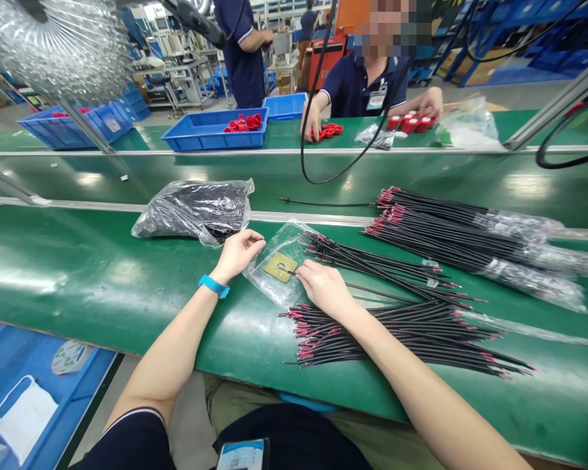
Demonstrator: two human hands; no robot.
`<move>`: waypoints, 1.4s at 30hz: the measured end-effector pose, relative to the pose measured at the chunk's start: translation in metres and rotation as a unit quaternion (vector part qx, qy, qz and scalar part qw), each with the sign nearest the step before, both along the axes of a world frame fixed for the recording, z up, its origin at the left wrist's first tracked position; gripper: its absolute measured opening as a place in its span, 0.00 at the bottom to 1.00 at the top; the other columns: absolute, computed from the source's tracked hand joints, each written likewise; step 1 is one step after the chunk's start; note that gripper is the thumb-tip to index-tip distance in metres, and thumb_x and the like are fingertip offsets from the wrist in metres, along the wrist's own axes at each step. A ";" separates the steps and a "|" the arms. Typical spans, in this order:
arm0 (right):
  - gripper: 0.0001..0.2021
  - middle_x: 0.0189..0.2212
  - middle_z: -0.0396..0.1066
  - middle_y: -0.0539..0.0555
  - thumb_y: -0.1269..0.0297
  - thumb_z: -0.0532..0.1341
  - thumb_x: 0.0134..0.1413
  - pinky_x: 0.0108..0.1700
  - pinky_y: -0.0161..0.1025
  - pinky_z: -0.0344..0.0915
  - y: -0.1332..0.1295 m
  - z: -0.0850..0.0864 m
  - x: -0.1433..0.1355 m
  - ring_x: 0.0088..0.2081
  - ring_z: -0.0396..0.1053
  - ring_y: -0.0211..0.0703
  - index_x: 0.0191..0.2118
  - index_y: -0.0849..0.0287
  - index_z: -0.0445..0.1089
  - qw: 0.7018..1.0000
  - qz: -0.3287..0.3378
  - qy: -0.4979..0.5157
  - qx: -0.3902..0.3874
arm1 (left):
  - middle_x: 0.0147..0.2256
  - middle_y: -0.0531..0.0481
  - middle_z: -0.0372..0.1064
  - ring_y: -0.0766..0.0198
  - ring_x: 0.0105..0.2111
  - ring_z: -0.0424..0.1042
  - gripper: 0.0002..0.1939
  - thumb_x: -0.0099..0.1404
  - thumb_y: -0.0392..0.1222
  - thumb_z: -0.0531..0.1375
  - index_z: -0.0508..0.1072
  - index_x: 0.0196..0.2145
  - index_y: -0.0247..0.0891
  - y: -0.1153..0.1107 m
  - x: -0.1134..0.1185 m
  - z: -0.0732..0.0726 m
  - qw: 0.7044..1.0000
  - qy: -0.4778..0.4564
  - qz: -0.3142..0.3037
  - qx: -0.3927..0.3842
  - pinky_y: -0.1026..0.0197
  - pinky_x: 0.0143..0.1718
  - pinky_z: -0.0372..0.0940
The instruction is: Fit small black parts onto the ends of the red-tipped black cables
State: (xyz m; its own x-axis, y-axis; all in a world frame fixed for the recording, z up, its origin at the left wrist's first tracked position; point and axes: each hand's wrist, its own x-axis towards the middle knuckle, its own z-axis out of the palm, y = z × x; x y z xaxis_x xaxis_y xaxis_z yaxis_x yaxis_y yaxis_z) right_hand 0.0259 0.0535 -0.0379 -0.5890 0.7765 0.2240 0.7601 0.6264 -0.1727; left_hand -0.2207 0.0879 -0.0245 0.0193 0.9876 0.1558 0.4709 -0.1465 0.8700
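Left hand (pixel 236 253) curling loosely, fingertips pinching the clear bag's (pixel 274 264) edge at frame centre | right hand (pixel 323 287) lying half-closed, fingertips pressing a thin wire (pixel 288 269) onto the brass plate (pixel 280 267) on that bag | black wires (pixel 396 333) lying just beside the right wrist on the green table (pixel 78 274).

blue bins (pixel 214 130): 3 | bagged wire bundles (pixel 490 245): 3 | brass plate (pixel 280 267): 1 | black-parts bag (pixel 196 209): 1

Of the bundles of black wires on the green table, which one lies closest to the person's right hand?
The loose bundle nearest the table's front edge, right under the right hand and wrist. The others lie farther back, some bagged in plastic.
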 end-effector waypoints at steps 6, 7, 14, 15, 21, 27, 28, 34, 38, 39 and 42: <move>0.13 0.37 0.74 0.53 0.62 0.50 0.69 0.38 0.34 0.60 -0.002 0.002 0.006 0.37 0.72 0.38 0.44 0.58 0.72 0.982 -0.049 0.179 0.032 | 0.39 0.44 0.75 0.67 0.34 0.75 0.21 0.56 0.46 0.70 0.73 0.43 0.31 -0.007 0.022 -0.004 0.935 -0.315 -0.098 -0.132 0.62 0.39 0.69; 0.14 0.37 0.74 0.53 0.62 0.50 0.69 0.38 0.34 0.60 -0.003 0.003 0.007 0.37 0.72 0.38 0.44 0.58 0.72 0.980 -0.047 0.192 0.033 | 0.38 0.44 0.76 0.66 0.34 0.75 0.21 0.55 0.46 0.71 0.73 0.43 0.31 -0.008 0.024 -0.004 0.926 -0.331 -0.109 -0.143 0.62 0.40 0.69; 0.15 0.36 0.75 0.54 0.61 0.49 0.69 0.38 0.34 0.61 -0.004 0.004 0.006 0.36 0.72 0.38 0.44 0.57 0.73 0.975 -0.048 0.214 0.029 | 0.33 0.46 0.76 0.66 0.31 0.75 0.21 0.57 0.46 0.70 0.74 0.44 0.32 -0.015 0.030 -0.002 0.922 -0.324 -0.144 -0.153 0.62 0.39 0.69; 0.15 0.36 0.75 0.54 0.61 0.50 0.69 0.38 0.34 0.61 -0.004 0.004 0.007 0.36 0.72 0.38 0.43 0.57 0.73 0.976 -0.048 0.212 0.026 | 0.33 0.46 0.76 0.66 0.31 0.75 0.21 0.57 0.46 0.70 0.74 0.44 0.32 -0.016 0.029 -0.002 0.924 -0.321 -0.145 -0.150 0.62 0.39 0.69; 0.15 0.35 0.74 0.54 0.60 0.50 0.69 0.38 0.33 0.61 -0.003 0.004 0.009 0.36 0.71 0.38 0.44 0.57 0.74 0.978 -0.039 0.205 0.027 | 0.32 0.47 0.75 0.68 0.30 0.74 0.20 0.57 0.45 0.70 0.75 0.43 0.32 -0.015 0.028 -0.003 0.924 -0.320 -0.145 -0.152 0.64 0.37 0.69; 0.14 0.37 0.73 0.56 0.67 0.51 0.68 0.41 0.36 0.60 -0.003 0.003 0.008 0.39 0.68 0.40 0.44 0.59 0.75 0.983 0.011 0.138 0.121 | 0.30 0.46 0.76 0.65 0.28 0.74 0.21 0.52 0.46 0.72 0.78 0.40 0.30 -0.025 0.039 -0.002 0.939 -0.257 -0.156 -0.169 0.60 0.37 0.71; 0.15 0.36 0.73 0.57 0.68 0.50 0.68 0.40 0.37 0.59 -0.003 0.003 0.009 0.38 0.67 0.40 0.43 0.59 0.75 0.983 0.021 0.122 0.134 | 0.29 0.46 0.76 0.65 0.28 0.74 0.21 0.52 0.46 0.72 0.78 0.40 0.29 -0.028 0.042 -0.002 0.937 -0.260 -0.159 -0.168 0.59 0.36 0.71; 0.15 0.26 0.67 0.54 0.67 0.51 0.68 0.33 0.37 0.52 -0.005 0.002 0.010 0.30 0.61 0.38 0.33 0.62 0.73 0.981 0.049 0.093 0.163 | 0.33 0.45 0.78 0.62 0.31 0.75 0.17 0.53 0.47 0.72 0.80 0.36 0.33 -0.039 0.054 -0.003 0.966 -0.210 -0.136 -0.071 0.59 0.37 0.72; 0.17 0.24 0.65 0.50 0.64 0.52 0.68 0.30 0.35 0.50 -0.006 0.008 0.011 0.26 0.60 0.33 0.29 0.62 0.71 0.984 0.064 0.164 0.036 | 0.35 0.44 0.78 0.62 0.35 0.76 0.11 0.57 0.46 0.70 0.81 0.33 0.36 -0.043 0.056 -0.001 0.979 -0.119 -0.156 0.055 0.61 0.38 0.71; 0.18 0.24 0.66 0.50 0.63 0.52 0.69 0.30 0.34 0.51 -0.006 0.010 0.012 0.26 0.61 0.33 0.29 0.61 0.71 0.980 0.070 0.184 -0.012 | 0.34 0.44 0.78 0.62 0.35 0.76 0.10 0.57 0.46 0.69 0.81 0.33 0.36 -0.044 0.057 0.001 0.978 -0.110 -0.161 0.071 0.61 0.38 0.71; 0.16 0.27 0.69 0.50 0.62 0.53 0.69 0.33 0.31 0.56 -0.004 0.015 0.011 0.29 0.65 0.33 0.31 0.60 0.72 0.966 0.075 0.221 -0.108 | 0.34 0.44 0.78 0.61 0.35 0.76 0.10 0.57 0.46 0.69 0.81 0.34 0.37 -0.043 0.055 0.003 0.977 -0.109 -0.165 0.081 0.61 0.38 0.71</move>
State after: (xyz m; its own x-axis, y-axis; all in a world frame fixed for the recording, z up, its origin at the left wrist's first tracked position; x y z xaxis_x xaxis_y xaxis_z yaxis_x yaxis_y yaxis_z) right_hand 0.0368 0.0496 -0.0228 -0.5829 0.7461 0.3219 0.4853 0.6374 -0.5985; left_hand -0.1657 0.0451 -0.0212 0.2820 0.8952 0.3450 0.1813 -0.4029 0.8971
